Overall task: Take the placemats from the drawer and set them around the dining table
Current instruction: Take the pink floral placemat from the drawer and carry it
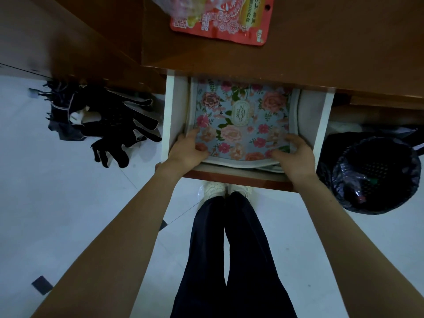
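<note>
While the drawer [247, 125] is open, the mats [241, 118] are gripped inside it at 7 and 5 o'clock by the left hand [189, 149] and right hand [296, 154]; none is laid yet.

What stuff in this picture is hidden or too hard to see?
Head view:
- Far end of the flowery blue placemat: under the brown wooden tabletop.
- Mat count: top mat covers the stack.
- Red snack packet: cut off by the top edge.
- Black bin: contents too dark.
</note>
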Available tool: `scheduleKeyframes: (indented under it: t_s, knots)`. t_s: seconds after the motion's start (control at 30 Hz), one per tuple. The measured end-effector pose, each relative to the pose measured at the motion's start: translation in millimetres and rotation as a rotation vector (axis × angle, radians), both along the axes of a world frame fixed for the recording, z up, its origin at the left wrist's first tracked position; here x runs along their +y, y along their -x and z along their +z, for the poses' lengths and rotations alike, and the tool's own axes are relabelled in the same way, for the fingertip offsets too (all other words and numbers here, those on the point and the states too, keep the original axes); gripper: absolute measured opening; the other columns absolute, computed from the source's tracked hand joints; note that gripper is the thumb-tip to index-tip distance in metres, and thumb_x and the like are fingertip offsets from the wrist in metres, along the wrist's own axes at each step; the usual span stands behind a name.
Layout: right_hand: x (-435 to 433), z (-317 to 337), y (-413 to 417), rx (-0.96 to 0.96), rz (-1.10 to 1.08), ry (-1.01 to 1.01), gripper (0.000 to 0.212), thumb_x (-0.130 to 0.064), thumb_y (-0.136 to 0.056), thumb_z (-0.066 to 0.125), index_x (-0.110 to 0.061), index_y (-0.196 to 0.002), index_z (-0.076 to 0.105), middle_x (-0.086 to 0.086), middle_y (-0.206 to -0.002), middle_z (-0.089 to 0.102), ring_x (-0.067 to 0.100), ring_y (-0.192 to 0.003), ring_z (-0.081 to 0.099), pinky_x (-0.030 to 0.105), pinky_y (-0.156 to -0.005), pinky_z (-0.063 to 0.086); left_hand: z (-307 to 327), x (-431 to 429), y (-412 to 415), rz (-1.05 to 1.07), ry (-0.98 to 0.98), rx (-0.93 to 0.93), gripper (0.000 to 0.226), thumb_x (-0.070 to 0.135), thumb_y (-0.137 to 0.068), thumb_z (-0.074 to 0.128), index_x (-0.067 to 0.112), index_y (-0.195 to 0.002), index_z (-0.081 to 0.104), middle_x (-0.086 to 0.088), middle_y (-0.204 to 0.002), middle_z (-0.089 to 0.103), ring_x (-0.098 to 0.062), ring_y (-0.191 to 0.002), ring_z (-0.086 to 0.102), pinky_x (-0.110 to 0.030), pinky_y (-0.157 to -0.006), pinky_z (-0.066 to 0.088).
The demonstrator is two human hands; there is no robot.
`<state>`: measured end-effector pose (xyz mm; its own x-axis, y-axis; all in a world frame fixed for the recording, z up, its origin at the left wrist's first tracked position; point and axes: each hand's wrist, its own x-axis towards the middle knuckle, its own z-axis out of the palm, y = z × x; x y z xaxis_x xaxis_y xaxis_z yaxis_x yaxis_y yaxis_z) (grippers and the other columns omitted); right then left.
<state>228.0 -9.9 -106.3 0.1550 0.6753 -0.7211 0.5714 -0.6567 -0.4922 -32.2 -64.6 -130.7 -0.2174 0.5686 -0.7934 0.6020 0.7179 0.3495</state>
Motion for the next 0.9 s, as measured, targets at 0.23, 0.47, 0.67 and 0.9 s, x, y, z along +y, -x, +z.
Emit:
scheduleKeyframes:
  t_s: [0.23, 0.47, 0.67, 0.9]
  knots:
    - [-7, 2, 4, 0.199, -0.165, 0.013, 0.057, 0.004, -0.090, 0.052, -0.024, -0.139, 0.047, -0.006, -0.121, 0.052, 0.026, -0.113, 0.057, 0.044, -0.097, 0.053, 5, -1, 0, 0.040, -0.013, -0.050, 0.079, 0.029, -0.081, 0.072, 0.029, -0.149, 0.031, -0.012, -0.147, 0.037, -0.029, -0.125, 0.048, -0.019, -0.092, 0.032]
    - [-21, 57, -11, 0.457, -0.536, -0.083, 0.061, 0.008, -0.092, 0.056, -0.030, -0.139, 0.052, -0.008, -0.132, 0.058, 0.017, -0.111, 0.066, 0.037, -0.083, 0.060, 36, -2, -1, 0.229, -0.085, -0.189, 0.075, 0.029, -0.079, 0.075, 0.024, -0.145, 0.040, 0.010, -0.123, 0.049, -0.009, -0.113, 0.047, -0.015, -0.089, 0.037]
    - [-33, 89, -25, 0.597, -0.622, -0.062, 0.064, 0.012, -0.090, 0.056, -0.024, -0.142, 0.050, -0.004, -0.131, 0.061, 0.019, -0.107, 0.069, 0.035, -0.076, 0.060, 71, -18, -3, 0.256, -0.032, -0.200, 0.080, 0.056, -0.062, 0.067, 0.037, -0.137, 0.046, 0.015, -0.122, 0.050, -0.017, -0.122, 0.050, -0.043, -0.109, 0.037]
    - [-59, 113, -43, 0.618, -0.600, -0.041, 0.063, 0.012, -0.089, 0.056, -0.025, -0.140, 0.053, -0.008, -0.123, 0.067, 0.020, -0.108, 0.069, 0.037, -0.076, 0.060, 106, -47, -7, 0.740, -0.179, -0.355, 0.045, -0.001, -0.078, 0.075, 0.018, -0.117, 0.063, -0.003, -0.120, 0.061, -0.021, -0.115, 0.058, -0.027, -0.092, 0.052]
